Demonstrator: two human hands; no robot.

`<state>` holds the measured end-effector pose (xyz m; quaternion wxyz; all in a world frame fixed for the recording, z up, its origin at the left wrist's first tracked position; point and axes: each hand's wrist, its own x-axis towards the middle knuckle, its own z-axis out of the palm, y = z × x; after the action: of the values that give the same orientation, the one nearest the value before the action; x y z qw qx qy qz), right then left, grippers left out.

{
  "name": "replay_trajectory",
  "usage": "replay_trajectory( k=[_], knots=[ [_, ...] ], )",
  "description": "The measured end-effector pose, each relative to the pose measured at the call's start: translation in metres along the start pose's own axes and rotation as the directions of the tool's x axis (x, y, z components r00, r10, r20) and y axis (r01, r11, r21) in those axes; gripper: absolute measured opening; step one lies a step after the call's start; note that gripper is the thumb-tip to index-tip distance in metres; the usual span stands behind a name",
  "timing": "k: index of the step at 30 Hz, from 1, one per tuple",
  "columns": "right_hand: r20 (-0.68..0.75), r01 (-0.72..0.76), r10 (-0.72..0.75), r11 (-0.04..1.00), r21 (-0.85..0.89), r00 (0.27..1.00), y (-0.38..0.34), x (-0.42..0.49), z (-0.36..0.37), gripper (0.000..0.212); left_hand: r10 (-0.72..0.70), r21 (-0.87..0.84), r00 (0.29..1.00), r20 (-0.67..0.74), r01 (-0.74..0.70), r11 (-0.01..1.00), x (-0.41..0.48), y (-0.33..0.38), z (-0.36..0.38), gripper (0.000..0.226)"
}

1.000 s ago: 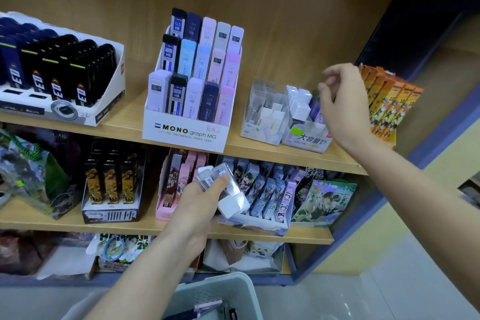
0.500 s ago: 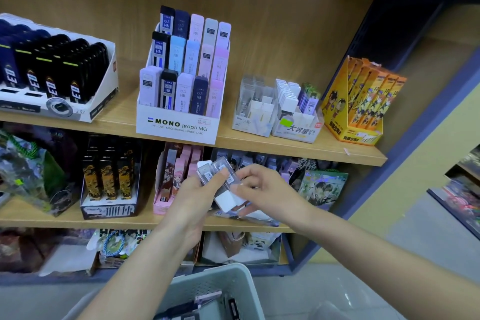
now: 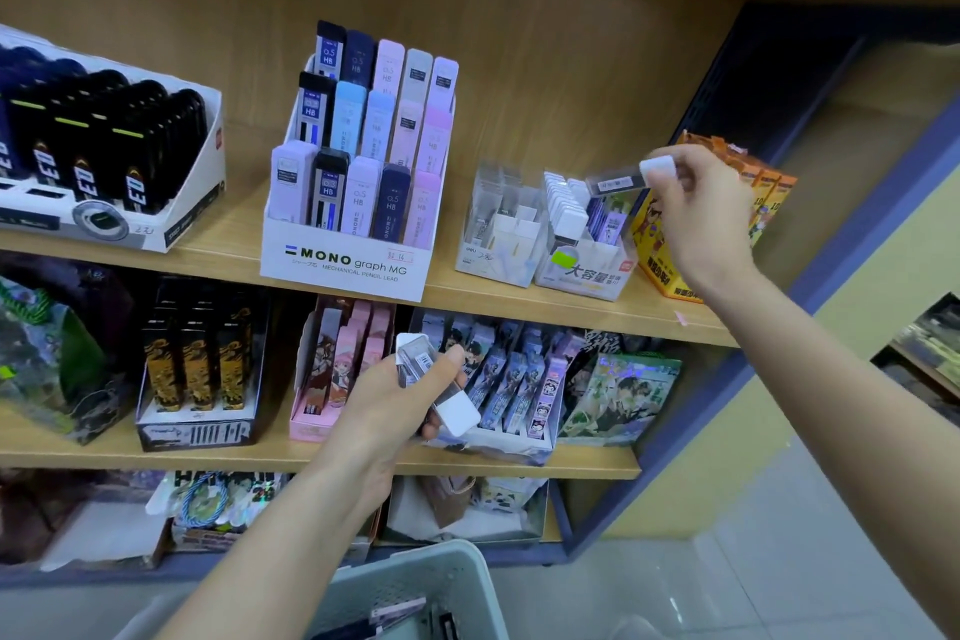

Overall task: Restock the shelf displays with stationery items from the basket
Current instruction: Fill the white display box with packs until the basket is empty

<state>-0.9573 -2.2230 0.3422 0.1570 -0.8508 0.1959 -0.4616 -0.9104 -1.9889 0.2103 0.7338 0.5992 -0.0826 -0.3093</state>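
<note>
Lead case (image 3: pixel 617 183), white-capped: pinched at the cap end in right hand (image 3: pixel 698 211) and held in the air over the back of the green-labelled display box (image 3: pixel 589 273) on the upper shelf (image 3: pixel 234 244), clear of the box. Gripped by the cap, probably to leave the body free to slide into a gap among the standing cases (image 3: pixel 563 211) already in that box. Long axis near level, tipped slightly down to the left; cap to the right inside the grip, dark body end pointing left across the box. Needs turning body-down and cap-up to match the standing row.

Left hand (image 3: pixel 392 408) curled round a reserve stack (image 3: pixel 415 361) of like cases, perhaps two or three, count unclear. Kept low in front of the lower shelf (image 3: pixel 62 457), likely as ready supply for the next pick. Stack axis diagonal: white cap at lower right, other end up-left. Basket (image 3: pixel 415 582) directly below, at the bottom edge of view.
</note>
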Motion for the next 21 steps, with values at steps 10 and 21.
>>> replay_trajectory(
  k=[10, 21],
  knots=[
    [0.344, 0.098, -0.015, 0.969, -0.225, 0.939, 0.015, 0.036, 0.033, 0.011, 0.001, -0.025, 1.000, -0.001, -0.001, 1.000, 0.002, 0.004, -0.001, 0.021],
    [0.210, 0.234, -0.167, 0.907, -0.350, 0.963, 0.011, 0.024, 0.040, 0.024, -0.022, -0.115, 0.999, -0.026, 0.019, 0.993, 0.008, 0.003, 0.000, 0.019]
  ],
)
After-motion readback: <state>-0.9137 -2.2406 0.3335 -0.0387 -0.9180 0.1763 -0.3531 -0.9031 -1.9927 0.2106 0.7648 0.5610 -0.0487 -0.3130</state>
